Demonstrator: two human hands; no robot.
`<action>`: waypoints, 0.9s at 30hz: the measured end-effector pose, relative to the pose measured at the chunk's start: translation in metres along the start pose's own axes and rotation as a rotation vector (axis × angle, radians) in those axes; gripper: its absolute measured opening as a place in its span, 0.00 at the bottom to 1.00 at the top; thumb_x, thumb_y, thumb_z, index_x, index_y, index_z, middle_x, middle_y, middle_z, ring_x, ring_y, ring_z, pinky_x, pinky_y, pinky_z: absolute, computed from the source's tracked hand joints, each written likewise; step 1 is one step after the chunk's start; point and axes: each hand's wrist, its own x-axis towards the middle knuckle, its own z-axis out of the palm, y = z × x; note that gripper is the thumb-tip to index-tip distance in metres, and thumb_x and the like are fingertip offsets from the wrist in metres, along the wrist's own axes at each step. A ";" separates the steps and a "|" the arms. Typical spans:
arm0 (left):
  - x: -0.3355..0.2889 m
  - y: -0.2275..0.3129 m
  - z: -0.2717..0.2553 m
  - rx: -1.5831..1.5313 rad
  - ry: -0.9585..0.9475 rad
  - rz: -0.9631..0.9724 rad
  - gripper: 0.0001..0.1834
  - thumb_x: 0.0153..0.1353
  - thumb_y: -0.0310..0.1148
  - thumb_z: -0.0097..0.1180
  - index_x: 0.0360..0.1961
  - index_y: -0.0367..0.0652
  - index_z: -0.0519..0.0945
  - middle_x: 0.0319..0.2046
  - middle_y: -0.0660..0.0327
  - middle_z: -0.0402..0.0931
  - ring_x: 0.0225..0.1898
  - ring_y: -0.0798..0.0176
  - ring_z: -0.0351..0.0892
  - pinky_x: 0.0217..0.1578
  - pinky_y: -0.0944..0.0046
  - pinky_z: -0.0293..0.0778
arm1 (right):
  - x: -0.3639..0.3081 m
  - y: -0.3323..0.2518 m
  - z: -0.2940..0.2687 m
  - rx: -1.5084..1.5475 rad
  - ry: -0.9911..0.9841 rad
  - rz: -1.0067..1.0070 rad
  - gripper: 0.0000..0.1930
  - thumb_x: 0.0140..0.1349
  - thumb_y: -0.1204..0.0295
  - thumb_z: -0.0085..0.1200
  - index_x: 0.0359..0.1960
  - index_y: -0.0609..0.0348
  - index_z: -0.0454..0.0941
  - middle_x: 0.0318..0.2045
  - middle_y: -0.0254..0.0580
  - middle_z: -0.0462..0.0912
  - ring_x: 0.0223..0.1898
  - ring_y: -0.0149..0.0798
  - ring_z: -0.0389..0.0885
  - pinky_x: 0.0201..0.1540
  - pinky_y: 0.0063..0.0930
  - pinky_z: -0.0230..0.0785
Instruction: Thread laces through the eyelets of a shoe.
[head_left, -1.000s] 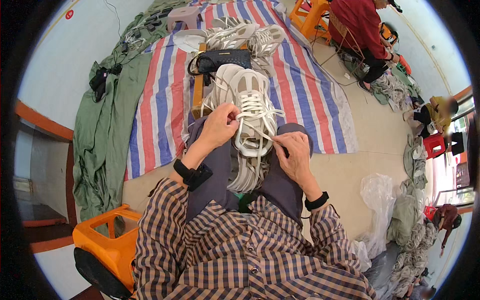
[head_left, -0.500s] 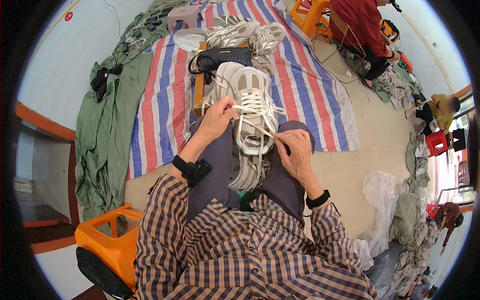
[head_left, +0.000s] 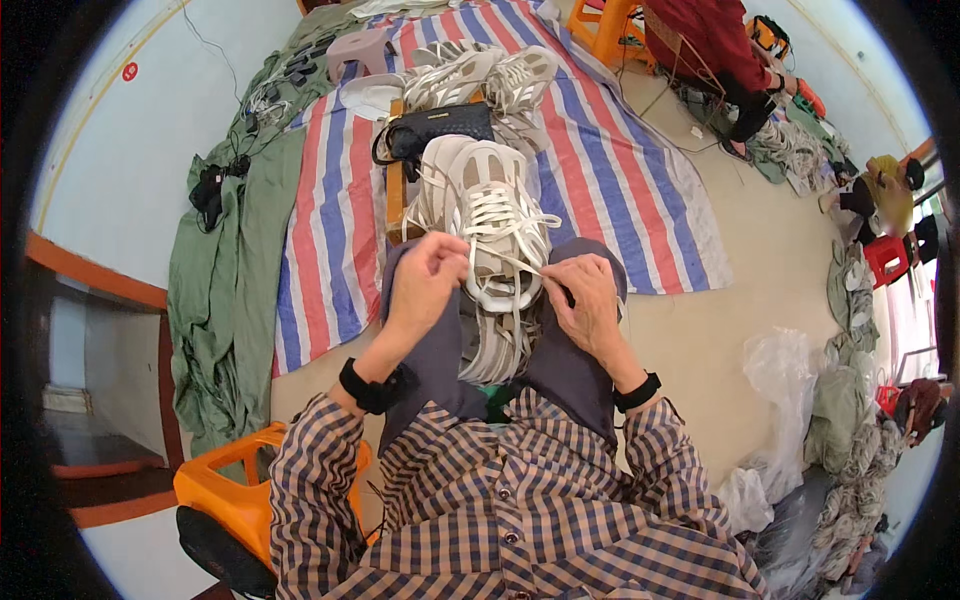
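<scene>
A white and beige sneaker (head_left: 497,180) stands between my knees, toe away from me, its white laces threaded across the tongue. My right hand (head_left: 587,300) pinches a white shoelace (head_left: 515,262) at the right of the shoe's opening. The lace runs taut across the opening toward my left hand (head_left: 428,288). That hand is beside the shoe's left edge with curled fingers; whether a lace end is in them is hidden. A lace loop (head_left: 547,221) sticks out at the right. More sneakers lie beside and beneath this one.
Ahead, a black handbag (head_left: 440,125) and more sneakers (head_left: 450,80) rest on a wooden bench above a striped sheet (head_left: 340,230). An orange stool (head_left: 225,480) is at my left. Clear plastic bags (head_left: 775,390) lie right. A person in red (head_left: 700,45) sits farther off.
My left hand has moved down and slightly left, away from the laces it was pinching on the shoe. My right hand keeps its lace, shifted slightly left. The view has tilted a little.
</scene>
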 end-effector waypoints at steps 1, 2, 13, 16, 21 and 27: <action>-0.006 0.006 0.006 -0.072 -0.110 -0.082 0.12 0.60 0.24 0.51 0.45 0.36 0.73 0.29 0.62 0.76 0.29 0.70 0.77 0.31 0.71 0.73 | 0.000 0.000 -0.001 0.004 -0.002 -0.016 0.08 0.53 0.78 0.58 0.35 0.58 0.80 0.31 0.38 0.81 0.36 0.40 0.78 0.47 0.36 0.63; -0.010 0.010 0.015 -0.145 -0.219 -0.163 0.12 0.60 0.24 0.51 0.46 0.36 0.73 0.28 0.62 0.76 0.28 0.71 0.77 0.30 0.72 0.73 | -0.001 0.000 -0.001 0.006 0.005 -0.011 0.08 0.53 0.78 0.58 0.35 0.58 0.80 0.31 0.38 0.81 0.36 0.40 0.78 0.47 0.36 0.63; 0.020 0.009 0.048 -0.234 -0.330 -0.502 0.21 0.64 0.31 0.50 0.57 0.35 0.68 0.29 0.60 0.79 0.25 0.70 0.78 0.26 0.72 0.74 | -0.002 0.000 -0.003 0.051 0.038 0.022 0.07 0.53 0.77 0.59 0.35 0.57 0.80 0.29 0.36 0.81 0.36 0.39 0.78 0.47 0.34 0.64; 0.020 0.011 0.049 -0.247 -0.419 -0.616 0.18 0.65 0.33 0.50 0.53 0.36 0.70 0.29 0.60 0.79 0.24 0.70 0.79 0.26 0.73 0.76 | -0.003 0.001 -0.002 0.048 0.034 0.026 0.07 0.53 0.77 0.59 0.35 0.57 0.80 0.29 0.36 0.81 0.36 0.39 0.78 0.47 0.34 0.64; 0.013 0.006 0.049 -0.221 -0.595 -0.728 0.11 0.66 0.35 0.51 0.45 0.41 0.75 0.28 0.62 0.79 0.25 0.69 0.80 0.26 0.74 0.77 | -0.002 0.000 -0.002 0.034 0.016 0.025 0.07 0.53 0.76 0.59 0.34 0.57 0.80 0.29 0.37 0.81 0.36 0.40 0.78 0.47 0.35 0.64; 0.001 -0.001 0.034 -0.357 -0.616 -0.654 0.11 0.67 0.35 0.50 0.45 0.42 0.75 0.33 0.64 0.78 0.35 0.71 0.79 0.37 0.71 0.76 | -0.001 -0.002 -0.002 0.012 0.004 0.012 0.07 0.53 0.76 0.59 0.35 0.58 0.80 0.30 0.38 0.81 0.36 0.40 0.77 0.47 0.36 0.63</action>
